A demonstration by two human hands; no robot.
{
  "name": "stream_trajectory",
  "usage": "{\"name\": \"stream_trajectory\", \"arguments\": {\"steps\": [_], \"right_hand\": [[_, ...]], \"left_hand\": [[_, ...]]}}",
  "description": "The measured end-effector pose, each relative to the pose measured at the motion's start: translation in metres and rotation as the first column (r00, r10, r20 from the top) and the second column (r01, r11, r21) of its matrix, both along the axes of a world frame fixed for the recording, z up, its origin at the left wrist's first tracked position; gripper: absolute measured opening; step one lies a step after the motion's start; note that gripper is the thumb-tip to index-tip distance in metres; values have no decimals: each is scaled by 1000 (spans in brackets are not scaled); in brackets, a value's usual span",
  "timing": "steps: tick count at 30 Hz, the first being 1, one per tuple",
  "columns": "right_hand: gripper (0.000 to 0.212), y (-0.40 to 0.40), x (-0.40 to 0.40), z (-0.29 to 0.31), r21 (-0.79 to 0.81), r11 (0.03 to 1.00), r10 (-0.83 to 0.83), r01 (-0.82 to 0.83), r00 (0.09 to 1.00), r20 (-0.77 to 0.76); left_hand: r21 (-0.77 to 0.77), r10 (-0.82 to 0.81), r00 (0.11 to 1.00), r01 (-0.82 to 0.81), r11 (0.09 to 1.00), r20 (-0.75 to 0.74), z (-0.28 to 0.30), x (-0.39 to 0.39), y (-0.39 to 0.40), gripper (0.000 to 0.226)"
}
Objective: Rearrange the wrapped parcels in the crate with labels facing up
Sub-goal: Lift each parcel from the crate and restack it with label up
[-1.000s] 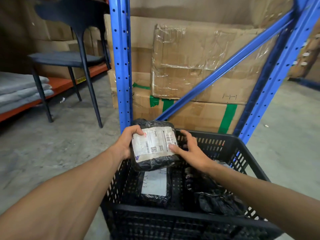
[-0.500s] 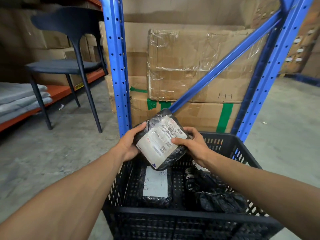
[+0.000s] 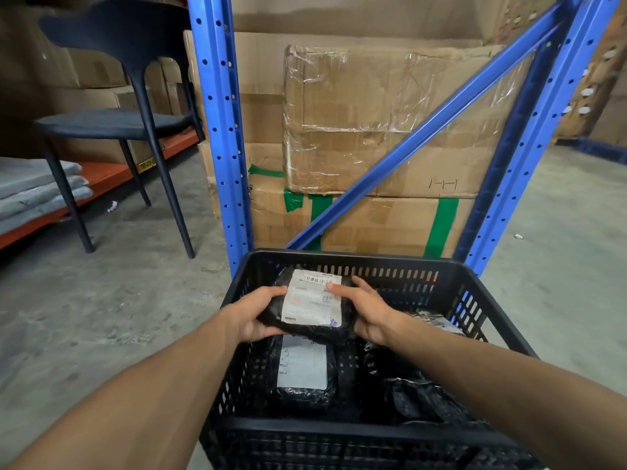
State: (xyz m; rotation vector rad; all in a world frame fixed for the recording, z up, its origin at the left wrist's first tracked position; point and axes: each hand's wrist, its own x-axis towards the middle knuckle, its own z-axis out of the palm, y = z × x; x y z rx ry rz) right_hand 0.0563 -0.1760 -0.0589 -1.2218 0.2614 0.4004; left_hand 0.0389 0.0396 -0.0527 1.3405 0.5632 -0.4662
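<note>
Black plastic-wrapped parcel w/ white label up (image 3: 310, 305) sits mid-frame over the black slotted crate's (image 3: 342, 261) far-left corner, long axis running away, left hand (image 3: 252, 315) & right hand (image 3: 368, 310) clamped on opposite long sides.

Hidden and unreadable parts around the black crate (image 3: 356, 262).

Print on the held parcel's label (image 3: 312, 298) is too small to read; a second label (image 3: 302, 366) beneath it is blurred. The crate's near wall runs off the bottom edge. Both forearms are cut off there.
</note>
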Motion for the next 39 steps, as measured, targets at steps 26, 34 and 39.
{"name": "stream_trajectory", "arguments": {"steps": [26,34,39], "right_hand": [[88,15,12,-77,-790,550,482,-272,876,34],[41,-54,24,-1,-977,203,579,-59,812,71],[43,-131,17,1,-957,42,526,-288,821,-224]], "left_hand": [[646,-168,975,224,730,-148,-74,9,-29,70],[704,-409,905,217,676,113,-29,26,-79,12],[508,-601,799,518,688,1,-26,20,-135,40]]}}
